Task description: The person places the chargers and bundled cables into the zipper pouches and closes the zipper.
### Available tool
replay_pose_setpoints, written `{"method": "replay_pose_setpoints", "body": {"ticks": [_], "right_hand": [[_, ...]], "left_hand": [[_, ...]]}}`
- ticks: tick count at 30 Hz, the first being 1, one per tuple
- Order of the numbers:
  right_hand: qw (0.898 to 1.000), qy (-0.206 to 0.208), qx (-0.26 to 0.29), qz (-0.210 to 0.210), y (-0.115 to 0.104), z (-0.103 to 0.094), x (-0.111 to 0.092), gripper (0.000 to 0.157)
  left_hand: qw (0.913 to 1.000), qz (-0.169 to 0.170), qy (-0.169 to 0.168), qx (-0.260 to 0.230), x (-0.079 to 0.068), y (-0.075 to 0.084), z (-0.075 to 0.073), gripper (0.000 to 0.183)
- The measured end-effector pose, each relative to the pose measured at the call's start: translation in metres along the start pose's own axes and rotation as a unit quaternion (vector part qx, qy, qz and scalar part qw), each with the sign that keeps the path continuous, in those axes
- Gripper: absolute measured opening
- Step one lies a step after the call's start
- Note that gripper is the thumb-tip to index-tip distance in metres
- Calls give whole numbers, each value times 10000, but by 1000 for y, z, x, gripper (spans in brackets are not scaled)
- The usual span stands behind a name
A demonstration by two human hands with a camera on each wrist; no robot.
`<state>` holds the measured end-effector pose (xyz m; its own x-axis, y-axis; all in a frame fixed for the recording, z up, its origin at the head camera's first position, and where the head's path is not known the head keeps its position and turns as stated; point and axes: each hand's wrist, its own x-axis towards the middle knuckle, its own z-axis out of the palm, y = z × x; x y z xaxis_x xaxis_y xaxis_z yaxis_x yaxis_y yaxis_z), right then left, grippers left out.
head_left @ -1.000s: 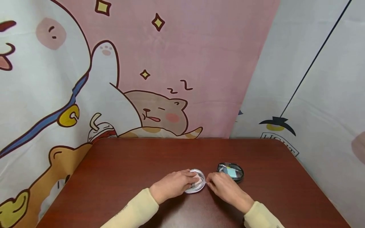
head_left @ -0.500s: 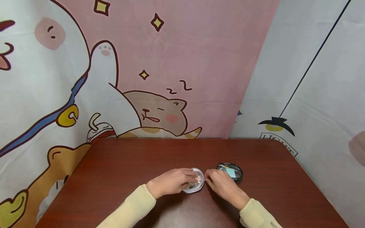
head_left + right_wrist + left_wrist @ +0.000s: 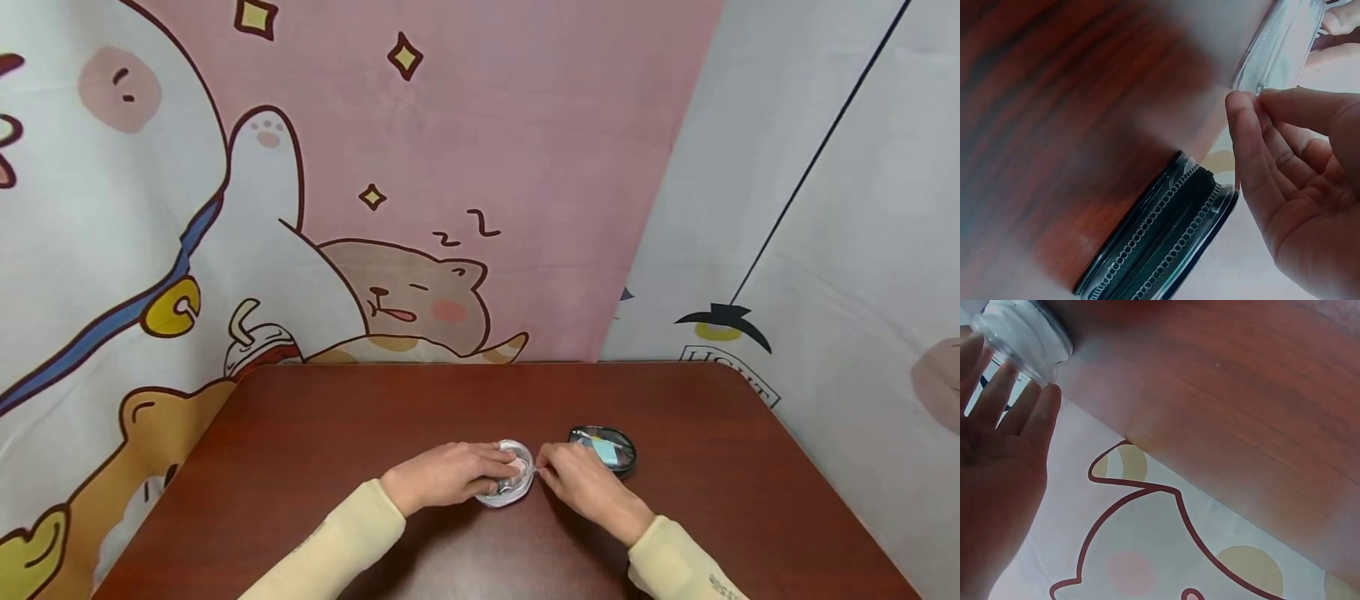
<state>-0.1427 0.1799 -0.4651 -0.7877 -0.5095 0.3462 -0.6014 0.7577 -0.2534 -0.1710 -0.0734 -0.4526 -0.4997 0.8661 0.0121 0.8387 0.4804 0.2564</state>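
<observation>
A round clear pouch with white edging (image 3: 522, 493) lies at the middle of the table. My left hand (image 3: 452, 473) rests on it from the left, fingers reaching across its top. In the left wrist view those fingers (image 3: 1040, 415) look nearly straight, their tips against the clear plastic. From the right side my right hand (image 3: 587, 482) pinches a zipper pull at the pouch's edge between thumb and forefinger. Most of the pull is hidden by the fingertips, though a bit of metal shows beside them in the right wrist view.
Just behind the right hand lies a second clear pouch with black edging (image 3: 628, 468), something light blue inside it. Its black zipper (image 3: 1160, 240) shows in the right wrist view. The brown table (image 3: 337, 417) reaches back to a cartoon-printed cloth (image 3: 555, 167).
The left fingers arched up over the pouch half a second ago and lie flatter on it now. The right hand keeps its pinch at the edge. The head view has shifted slightly.
</observation>
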Motion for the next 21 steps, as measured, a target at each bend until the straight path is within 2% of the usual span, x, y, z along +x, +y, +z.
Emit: {"method": "replay_pose_setpoints", "body": {"ticks": [9,16,21], "right_hand": [[9988,-370,240,191,0,-7,-2,17],[9976,-576,381,68,-4,-5,-5,14],[9980,-555,286,-71,-8,-3,-3,15]], "left_hand": [[9998,-115,165,-12,0,5,1,39],[9988,-396,296,-3,-4,7,7,39],[9972,-449,589,62,-7,9,9,38]]}}
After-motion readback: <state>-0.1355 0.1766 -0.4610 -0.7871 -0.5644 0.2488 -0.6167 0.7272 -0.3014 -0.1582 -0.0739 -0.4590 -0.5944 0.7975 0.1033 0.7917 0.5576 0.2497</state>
